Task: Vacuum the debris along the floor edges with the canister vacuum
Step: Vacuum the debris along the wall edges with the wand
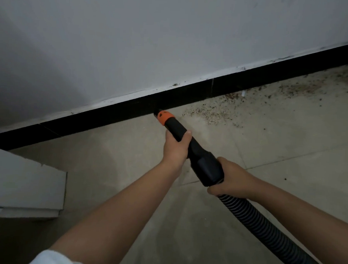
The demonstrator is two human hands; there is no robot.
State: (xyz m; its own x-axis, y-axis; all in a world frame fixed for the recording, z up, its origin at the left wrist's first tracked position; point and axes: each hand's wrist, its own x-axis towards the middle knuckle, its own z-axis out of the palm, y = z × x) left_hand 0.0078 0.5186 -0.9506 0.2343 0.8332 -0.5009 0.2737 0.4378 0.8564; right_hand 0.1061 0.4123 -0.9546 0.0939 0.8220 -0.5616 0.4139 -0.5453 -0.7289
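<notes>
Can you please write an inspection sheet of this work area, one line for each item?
Surface: pale tiled floor, dusty, meets a black baseboard.
Job's things: vacuum nozzle, black with an orange collar, tip close to the baseboard; debris lies along the edge to its right, reaching the far right.
Clutter: nothing seen apart from the debris.
Grippers: left hand grips the nozzle tube; right hand grips the handle end where the hose joins.
Cables: ribbed black hose runs to the lower right; canister not in view.
Surroundings: white wall; pale stepped ledge at left.
</notes>
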